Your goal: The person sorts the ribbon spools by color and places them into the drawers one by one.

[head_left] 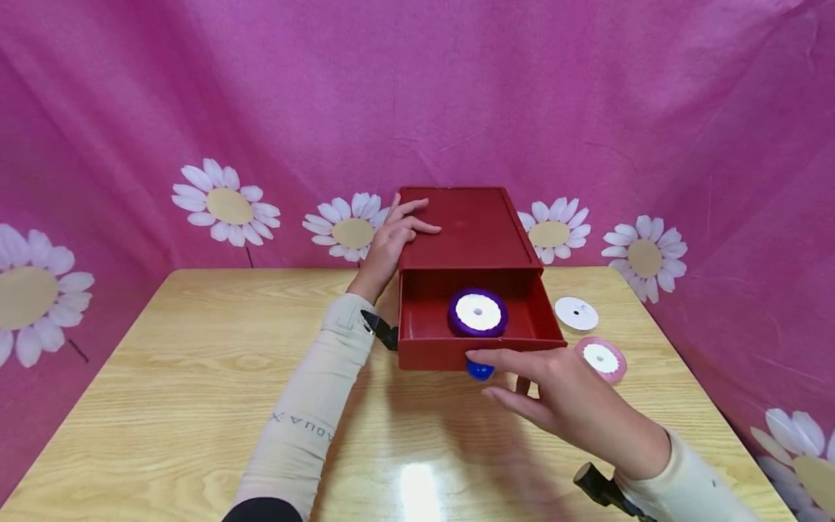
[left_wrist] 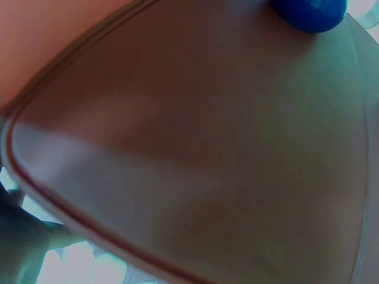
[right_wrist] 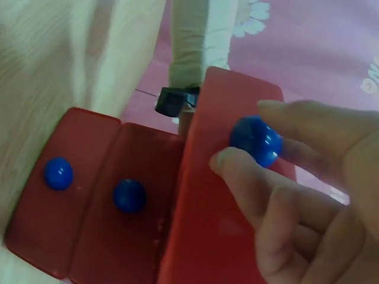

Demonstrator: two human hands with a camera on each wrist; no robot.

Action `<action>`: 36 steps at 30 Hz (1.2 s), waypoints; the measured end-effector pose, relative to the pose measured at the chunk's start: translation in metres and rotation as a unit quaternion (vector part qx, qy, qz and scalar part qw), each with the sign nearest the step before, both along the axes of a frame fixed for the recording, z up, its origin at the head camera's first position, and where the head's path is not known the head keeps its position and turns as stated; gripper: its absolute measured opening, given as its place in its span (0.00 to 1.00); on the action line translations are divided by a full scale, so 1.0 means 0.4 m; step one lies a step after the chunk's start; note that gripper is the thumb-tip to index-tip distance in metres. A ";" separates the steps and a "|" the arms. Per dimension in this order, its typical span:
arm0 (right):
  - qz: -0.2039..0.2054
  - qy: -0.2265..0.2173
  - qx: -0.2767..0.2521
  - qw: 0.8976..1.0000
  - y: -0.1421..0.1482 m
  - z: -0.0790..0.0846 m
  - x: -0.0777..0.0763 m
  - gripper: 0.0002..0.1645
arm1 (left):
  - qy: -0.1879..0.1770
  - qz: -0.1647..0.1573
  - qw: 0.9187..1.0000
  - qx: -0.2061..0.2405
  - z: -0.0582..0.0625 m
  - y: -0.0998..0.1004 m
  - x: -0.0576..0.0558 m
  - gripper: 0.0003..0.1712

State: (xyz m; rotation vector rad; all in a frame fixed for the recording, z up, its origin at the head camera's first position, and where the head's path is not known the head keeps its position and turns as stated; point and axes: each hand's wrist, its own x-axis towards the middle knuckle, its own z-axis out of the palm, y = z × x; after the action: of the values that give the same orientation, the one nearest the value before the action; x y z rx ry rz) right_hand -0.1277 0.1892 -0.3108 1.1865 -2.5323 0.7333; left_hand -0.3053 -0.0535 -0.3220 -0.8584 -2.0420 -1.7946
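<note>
A red plastic drawer cabinet [head_left: 459, 228] stands on the table, its top drawer [head_left: 430, 355] pulled out toward me. Inside the drawer lies a spool of purple ribbon [head_left: 478, 312] with a white face. My left hand [head_left: 394, 235] rests on the cabinet's top left edge, fingers extended. At the drawer front, my right hand [head_left: 561, 384] has its index finger and thumb on either side of the blue knob [right_wrist: 254, 141]; in the head view the thumb appears a little apart from it. Two lower drawer fronts with blue knobs [right_wrist: 129, 195] show in the right wrist view.
Right of the cabinet lie a white disc-shaped spool [head_left: 577, 313] and a pink ribbon spool [head_left: 601, 359]. The wooden table [head_left: 215, 391] extends to the left and front. A pink cloth with daisies [head_left: 417, 94] hangs behind the table.
</note>
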 end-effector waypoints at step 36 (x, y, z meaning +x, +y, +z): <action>-0.130 0.004 -0.069 0.989 -0.055 -0.058 0.034 0.26 | 0.057 0.007 0.997 0.053 -0.083 0.009 -0.078 0.21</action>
State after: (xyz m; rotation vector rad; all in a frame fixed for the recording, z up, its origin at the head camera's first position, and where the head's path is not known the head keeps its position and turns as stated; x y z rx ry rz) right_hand -0.1142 0.1671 -0.3341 0.7931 -2.5181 0.8192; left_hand -0.3366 -0.0499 -0.3553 -0.8935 -1.8602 -1.7851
